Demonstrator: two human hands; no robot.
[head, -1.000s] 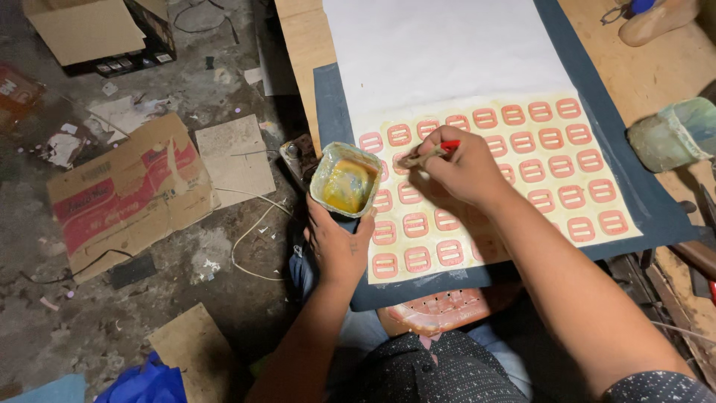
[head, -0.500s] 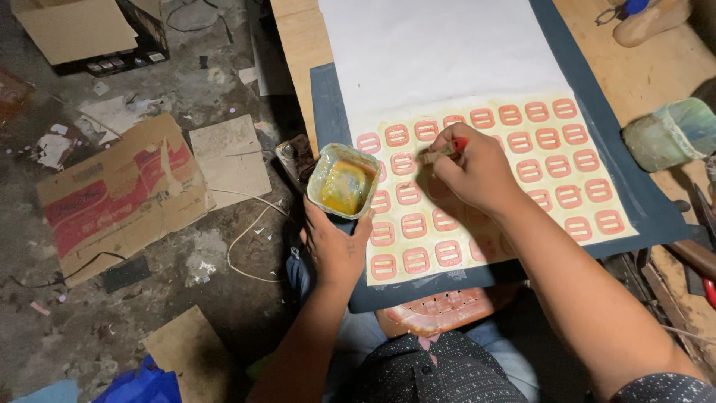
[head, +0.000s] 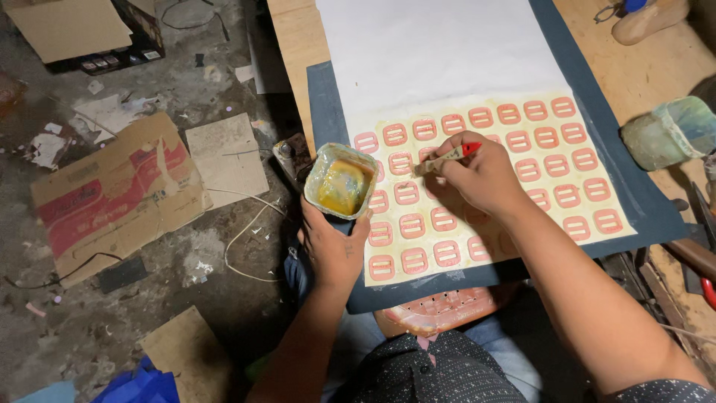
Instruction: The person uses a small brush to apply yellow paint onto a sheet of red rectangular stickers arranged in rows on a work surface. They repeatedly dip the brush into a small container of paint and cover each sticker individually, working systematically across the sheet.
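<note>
The left hand (head: 332, 242) grips a square tub (head: 341, 181) of yellow paste, fingers closed around its base, at the left edge of the sheet (head: 447, 67). The right hand (head: 481, 177) pinches a brush (head: 446, 157) with a red handle, bristle end over the sheet's rows of red pieces (head: 416, 225). A second tub (head: 667, 133) lies right of the sheet.

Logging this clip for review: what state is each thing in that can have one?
Left hand: gripping the tub from below.
Square tub: upright, open, holding yellow paste.
Right hand: pinching the brush.
Red-handled brush: tilted, tip over the sheet.
White sheet: flat, its near part paste-stained under rows of red pieces.
Cardboard box: flattened on the floor.
</note>
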